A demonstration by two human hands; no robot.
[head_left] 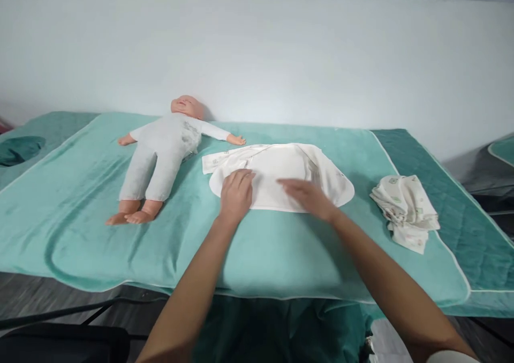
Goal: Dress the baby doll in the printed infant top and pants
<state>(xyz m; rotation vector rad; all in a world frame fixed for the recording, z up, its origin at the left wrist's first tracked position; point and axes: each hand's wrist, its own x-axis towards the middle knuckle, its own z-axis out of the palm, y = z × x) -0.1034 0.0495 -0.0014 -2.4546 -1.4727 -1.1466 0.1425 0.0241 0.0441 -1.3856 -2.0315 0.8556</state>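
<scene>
A white baby shirt (277, 162) with small printed figures lies spread out on the green sheet, one sleeve reaching left. My left hand (236, 191) rests on its left part, palm down, fingers stretched out. Over the right part is my right hand (307, 194), its fingers extended to the left and slightly blurred; whether it touches the cloth I cannot tell. Neither hand grips anything. To the left a baby doll (160, 143) in a pale body suit lies on its back, one arm pointing toward the shirt.
A crumpled printed white cloth bundle (405, 208) lies at the right. The light green sheet (100, 245) covers a darker green padded bed (461, 218) against a white wall (257, 58). A black chair-like object (64, 344) stands below at the left.
</scene>
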